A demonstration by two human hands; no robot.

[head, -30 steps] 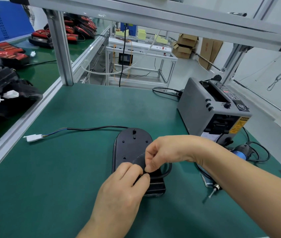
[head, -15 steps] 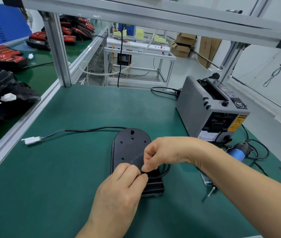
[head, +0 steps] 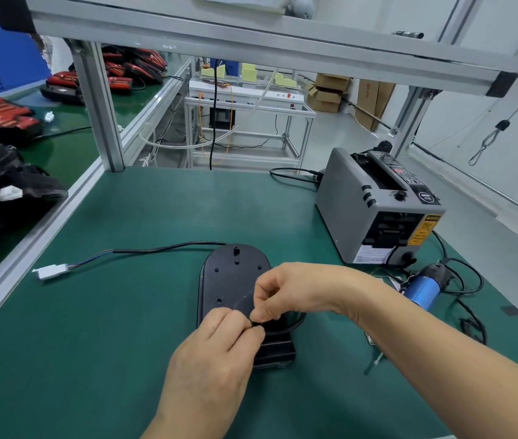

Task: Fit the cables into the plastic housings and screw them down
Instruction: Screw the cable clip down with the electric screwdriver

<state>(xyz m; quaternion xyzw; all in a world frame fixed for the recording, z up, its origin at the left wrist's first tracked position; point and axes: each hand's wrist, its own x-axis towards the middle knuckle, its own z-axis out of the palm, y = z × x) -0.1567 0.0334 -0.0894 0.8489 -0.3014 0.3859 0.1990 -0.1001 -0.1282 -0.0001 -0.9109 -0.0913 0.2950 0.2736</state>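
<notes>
Cable (head: 169, 247) pinched by both hands over blk housing (head: 233, 280), no legible txt

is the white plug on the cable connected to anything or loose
Loose. The white plug lies alone on the green mat left of the housing, its open end mated to nothing.
</notes>
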